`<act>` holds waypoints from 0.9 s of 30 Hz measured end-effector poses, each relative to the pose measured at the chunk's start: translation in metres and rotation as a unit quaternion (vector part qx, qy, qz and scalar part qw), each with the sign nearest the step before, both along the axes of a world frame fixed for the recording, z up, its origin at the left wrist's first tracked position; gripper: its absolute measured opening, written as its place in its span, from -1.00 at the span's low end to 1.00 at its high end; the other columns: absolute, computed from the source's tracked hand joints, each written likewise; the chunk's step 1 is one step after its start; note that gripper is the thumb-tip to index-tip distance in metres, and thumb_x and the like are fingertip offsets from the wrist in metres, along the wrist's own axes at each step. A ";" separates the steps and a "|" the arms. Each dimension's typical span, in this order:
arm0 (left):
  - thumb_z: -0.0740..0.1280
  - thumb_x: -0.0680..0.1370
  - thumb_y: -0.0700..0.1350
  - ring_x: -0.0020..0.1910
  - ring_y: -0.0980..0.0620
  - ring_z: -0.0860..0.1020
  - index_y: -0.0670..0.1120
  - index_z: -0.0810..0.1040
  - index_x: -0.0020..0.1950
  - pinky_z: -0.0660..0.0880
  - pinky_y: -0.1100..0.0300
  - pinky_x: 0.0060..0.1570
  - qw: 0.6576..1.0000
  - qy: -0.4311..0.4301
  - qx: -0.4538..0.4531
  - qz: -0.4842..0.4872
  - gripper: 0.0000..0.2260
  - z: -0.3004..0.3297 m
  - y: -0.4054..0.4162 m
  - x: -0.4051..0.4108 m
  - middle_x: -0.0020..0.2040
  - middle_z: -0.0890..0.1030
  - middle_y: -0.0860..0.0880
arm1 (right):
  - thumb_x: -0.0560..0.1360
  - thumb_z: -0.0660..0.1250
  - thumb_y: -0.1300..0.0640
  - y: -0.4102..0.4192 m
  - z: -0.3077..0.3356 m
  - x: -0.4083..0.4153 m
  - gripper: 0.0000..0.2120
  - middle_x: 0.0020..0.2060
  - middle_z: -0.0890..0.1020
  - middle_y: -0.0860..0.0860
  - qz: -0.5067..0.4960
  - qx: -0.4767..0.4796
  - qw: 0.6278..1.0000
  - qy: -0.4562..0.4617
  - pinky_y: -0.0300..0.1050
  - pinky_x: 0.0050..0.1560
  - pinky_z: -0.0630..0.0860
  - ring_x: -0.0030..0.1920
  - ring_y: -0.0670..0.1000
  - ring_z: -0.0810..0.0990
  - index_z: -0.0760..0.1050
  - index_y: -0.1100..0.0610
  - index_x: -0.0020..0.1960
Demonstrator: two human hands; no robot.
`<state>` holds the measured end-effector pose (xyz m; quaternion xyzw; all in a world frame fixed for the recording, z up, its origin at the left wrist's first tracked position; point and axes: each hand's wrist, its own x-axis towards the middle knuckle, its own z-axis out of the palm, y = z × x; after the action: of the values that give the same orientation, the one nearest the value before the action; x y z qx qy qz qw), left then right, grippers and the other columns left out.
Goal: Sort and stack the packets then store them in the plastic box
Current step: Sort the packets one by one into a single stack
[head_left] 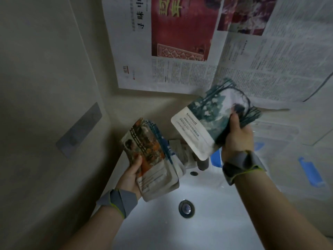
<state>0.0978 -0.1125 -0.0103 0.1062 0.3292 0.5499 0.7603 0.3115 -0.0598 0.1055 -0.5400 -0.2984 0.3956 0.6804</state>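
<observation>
You hold two bundles of flat foil packets apart above the white ceramic basin, apparently keeping the designs separate as you sort. Your left hand clamps a thick, fanned stack of packets with an orange and brown picture on top; the thumb lies across the top packet's face while the fingers wrap out of sight behind, a grip that seems meant to keep the loose sheets from sliding. Your right hand grips a thinner set of dark teal packets with white label ends, raised higher and tilted, the label end pointing down towards the left stack, as though ready to be compared or laid on a pile. The two bundles do not touch. Both forearms reach forward from the bottom of the view, each wrist wrapped in a grey band with a lime edge. More pale packets lie heaped at the basin's far rim. The plastic box cannot be made out with certainty. Sheets of printed newspaper cover the wall behind.
</observation>
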 end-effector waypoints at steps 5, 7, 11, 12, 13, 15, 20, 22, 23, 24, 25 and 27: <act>0.63 0.01 0.06 -0.13 -0.16 0.68 -0.11 0.52 0.19 0.63 -0.04 -0.28 1.000 0.004 0.006 0.005 -0.21 0.006 0.001 0.002 -0.08 0.71 -0.18 | 0.54 0.22 0.08 -0.010 -0.003 -0.014 -0.82 0.00 0.65 0.11 0.038 -0.001 0.991 -0.127 0.13 0.17 0.53 0.07 0.11 0.60 0.54 0.13 0.03; 0.66 -0.09 0.03 -0.14 -0.14 0.69 -0.12 0.53 0.16 0.63 -0.02 -0.29 1.000 0.001 0.005 0.013 -0.15 0.004 0.002 0.003 -0.08 0.71 -0.17 | 0.53 0.23 0.06 -0.011 -0.008 -0.021 -0.83 -0.05 0.65 0.15 0.061 -0.015 0.987 -0.148 0.21 0.13 0.53 0.02 0.15 0.62 0.53 0.13 -0.02; 0.67 -0.16 0.03 -0.12 -0.12 0.69 -0.10 0.55 0.15 0.64 -0.01 -0.23 1.000 0.016 0.009 0.009 -0.11 -0.002 0.002 0.000 -0.06 0.71 -0.16 | 0.55 0.22 0.14 -0.013 -0.009 -0.024 -0.78 -0.05 0.64 0.25 0.070 -0.007 0.966 -0.249 0.15 0.07 0.51 0.00 0.16 0.59 0.52 0.29 0.03; 0.67 -0.15 0.03 -0.11 -0.11 0.68 -0.11 0.54 0.16 0.64 0.00 -0.22 1.000 0.019 0.012 0.006 -0.11 -0.004 0.002 -0.002 -0.05 0.71 -0.15 | 0.56 0.21 0.16 -0.013 -0.006 -0.022 -0.78 -0.02 0.64 0.25 0.061 0.008 0.963 -0.262 0.12 0.07 0.50 0.00 0.13 0.57 0.52 0.29 0.06; 0.67 -0.14 0.04 -0.10 -0.11 0.68 -0.11 0.53 0.17 0.64 0.00 -0.22 1.000 0.021 0.016 0.004 -0.10 -0.005 0.001 -0.003 -0.04 0.71 -0.15 | 0.56 0.20 0.17 -0.013 -0.002 -0.020 -0.78 0.00 0.64 0.25 0.050 0.020 0.962 -0.268 0.10 0.07 0.48 0.00 0.10 0.56 0.53 0.29 0.07; 0.66 -0.13 0.04 -0.11 -0.12 0.68 -0.12 0.52 0.18 0.63 0.01 -0.25 1.000 0.024 0.016 -0.001 -0.10 -0.006 0.001 -0.006 -0.04 0.71 -0.16 | 0.56 0.19 0.18 -0.010 0.005 -0.015 -0.78 -0.01 0.64 0.22 0.019 0.035 0.962 -0.270 0.06 0.06 0.46 -0.02 0.07 0.53 0.53 0.29 0.07; 0.66 -0.15 0.05 -0.13 -0.13 0.69 -0.11 0.56 0.10 0.63 -0.03 -0.26 0.999 0.030 0.020 -0.002 -0.15 -0.005 0.000 -0.007 -0.07 0.71 -0.16 | 0.56 0.19 0.18 -0.007 0.006 -0.009 -0.78 -0.07 0.62 0.15 0.003 0.025 0.959 -0.283 -0.05 -0.02 0.43 -0.04 0.04 0.52 0.53 0.28 0.06; 0.66 -0.13 0.05 -0.08 -0.15 0.67 -0.12 0.56 0.12 0.64 -0.04 -0.20 0.999 0.037 0.013 0.000 -0.15 -0.003 0.000 -0.005 -0.04 0.70 -0.16 | 0.56 0.20 0.18 -0.008 0.001 -0.013 -0.78 -0.02 0.63 0.23 0.044 0.004 0.951 -0.307 -0.01 0.00 0.44 0.00 0.14 0.57 0.52 0.30 0.07; 0.65 -0.06 0.06 -0.04 -0.16 0.65 -0.12 0.55 0.16 0.64 -0.04 -0.18 0.999 0.042 0.006 0.003 -0.17 -0.003 0.000 -0.004 0.02 0.69 -0.17 | 0.56 0.21 0.18 -0.010 -0.002 -0.017 -0.78 -0.01 0.63 0.25 0.073 -0.001 0.943 -0.324 0.01 0.01 0.46 0.02 0.18 0.58 0.52 0.31 0.07; 0.60 0.08 0.06 0.02 -0.17 0.63 -0.13 0.52 0.23 0.64 -0.03 -0.16 0.999 0.044 0.000 0.003 -0.24 -0.001 0.000 -0.002 0.09 0.66 -0.18 | 0.55 0.22 0.17 -0.012 -0.004 -0.022 -0.78 -0.01 0.64 0.26 0.101 -0.008 0.932 -0.349 -0.01 0.00 0.46 0.03 0.20 0.58 0.53 0.31 0.06; 0.50 0.21 0.06 0.07 -0.17 0.60 -0.13 0.48 0.28 0.64 -0.03 -0.13 0.999 0.045 -0.005 0.004 -0.32 0.000 0.000 0.000 0.16 0.62 -0.18 | 0.55 0.22 0.16 -0.015 -0.005 -0.027 -0.77 -0.02 0.64 0.26 0.135 -0.016 0.916 -0.378 -0.04 -0.03 0.44 0.02 0.20 0.58 0.53 0.30 0.05; 0.40 0.29 0.04 0.03 -0.16 0.62 -0.14 0.48 0.26 0.63 -0.02 -0.12 0.999 0.053 -0.011 0.000 -0.42 0.001 0.001 0.002 0.10 0.64 -0.18 | 0.55 0.21 0.14 -0.018 -0.010 -0.037 -0.77 -0.02 0.64 0.29 0.218 -0.039 0.880 -0.421 -0.03 -0.03 0.45 0.02 0.23 0.59 0.53 0.29 0.04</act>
<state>0.0999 -0.1118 -0.0097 0.1268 0.3749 0.5402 0.7426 0.2749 -0.0776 0.0951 -0.6030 -0.6510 0.2804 0.3661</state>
